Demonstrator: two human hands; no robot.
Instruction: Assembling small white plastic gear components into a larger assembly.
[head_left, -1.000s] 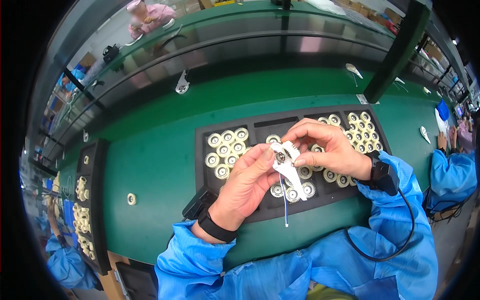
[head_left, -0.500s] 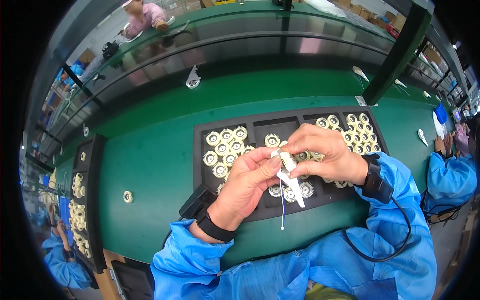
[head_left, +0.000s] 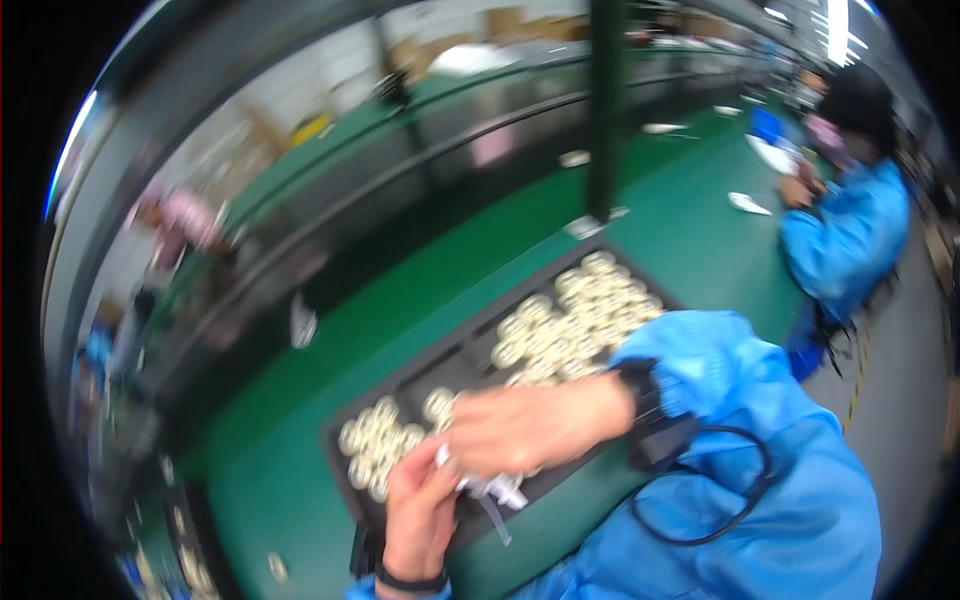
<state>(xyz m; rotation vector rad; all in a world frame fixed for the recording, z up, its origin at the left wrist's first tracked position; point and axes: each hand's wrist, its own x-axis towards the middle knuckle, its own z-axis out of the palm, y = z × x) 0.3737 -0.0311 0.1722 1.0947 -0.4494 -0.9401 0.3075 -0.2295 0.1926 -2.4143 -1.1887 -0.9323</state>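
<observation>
The picture is smeared by motion. My left hand (head_left: 420,505) is closed, its thumb and fingers pinching a white plastic part. That narrow white plastic part (head_left: 508,492) sticks out below the hands, with a thin pale wire (head_left: 495,522) hanging from it. Pressed up against the left fingertips is my right hand (head_left: 535,428), its fingers curled and partly hidden, so what they grip cannot be made out. Beneath both hands lies a black compartmented tray (head_left: 415,378). Groups of cream toothed gears (head_left: 380,440) fill several of its compartments.
A second dark tray (head_left: 205,525) with cream parts and one loose cream ring (head_left: 277,567) lie at lower left. A green post (head_left: 603,120) rises behind the tray. At right sits a co-worker in blue (head_left: 850,235). White parts (head_left: 748,204) lie along the green bench (head_left: 690,225).
The view has swung right and tilted, bringing the co-worker further in. My right hand has turned over the held part, hiding the gear seen there before. The hands stay together.
</observation>
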